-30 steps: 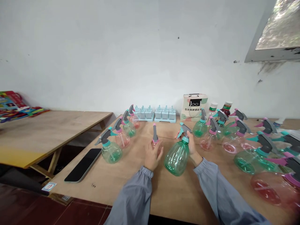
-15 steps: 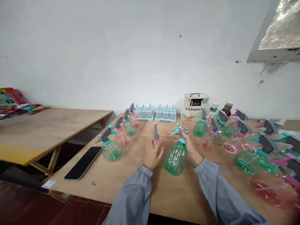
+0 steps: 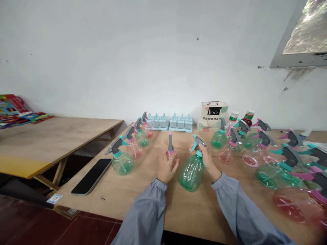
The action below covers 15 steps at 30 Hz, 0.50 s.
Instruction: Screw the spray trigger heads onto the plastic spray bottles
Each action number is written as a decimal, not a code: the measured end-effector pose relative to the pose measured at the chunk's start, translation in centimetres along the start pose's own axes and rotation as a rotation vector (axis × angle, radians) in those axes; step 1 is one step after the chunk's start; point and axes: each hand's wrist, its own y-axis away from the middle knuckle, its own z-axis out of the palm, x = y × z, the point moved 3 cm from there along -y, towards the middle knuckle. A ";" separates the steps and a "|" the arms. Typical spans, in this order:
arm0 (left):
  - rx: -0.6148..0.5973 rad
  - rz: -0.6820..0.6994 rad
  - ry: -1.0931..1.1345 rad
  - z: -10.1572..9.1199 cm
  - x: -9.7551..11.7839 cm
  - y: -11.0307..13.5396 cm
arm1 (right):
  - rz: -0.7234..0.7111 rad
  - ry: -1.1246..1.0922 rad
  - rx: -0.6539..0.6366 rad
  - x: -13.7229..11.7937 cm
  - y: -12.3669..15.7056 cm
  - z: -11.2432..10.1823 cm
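Observation:
My right hand (image 3: 207, 160) is wrapped round the neck and head of a green spray bottle (image 3: 191, 173), with a finger at its turquoise trigger. The bottle tilts a little, and green liquid lies in its bottom. My left hand (image 3: 167, 167) closes round a smaller-looking pink spray bottle (image 3: 170, 144), whose body is mostly hidden behind the fingers. Its grey head with pink tip stands upright. On the left, a green spray bottle (image 3: 122, 164) and a pink spray bottle (image 3: 134, 148) lead a row running back toward the wall.
Several more spray bottles crowd the right side, a large pink one (image 3: 288, 206) nearest. A black phone (image 3: 92, 177) lies by the table's left edge. Pale blue popsicle moulds (image 3: 181, 124), a paper bag (image 3: 212, 117) and capped bottles (image 3: 248, 117) stand along the wall.
The turquoise trigger under my right hand has swung down and in toward the bottle's neck. My left hand keeps its hold on the pink bottle. The view has shifted slightly.

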 end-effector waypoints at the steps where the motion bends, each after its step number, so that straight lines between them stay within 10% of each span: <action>1: 0.001 0.000 0.003 0.0 0.0 0.0 | -0.015 0.014 0.014 -0.2 0.2 -0.2; 15: 0.035 0.022 -0.004 0.2 0.0 0.1 | -0.111 0.552 0.585 -2.4 8.1 -13.8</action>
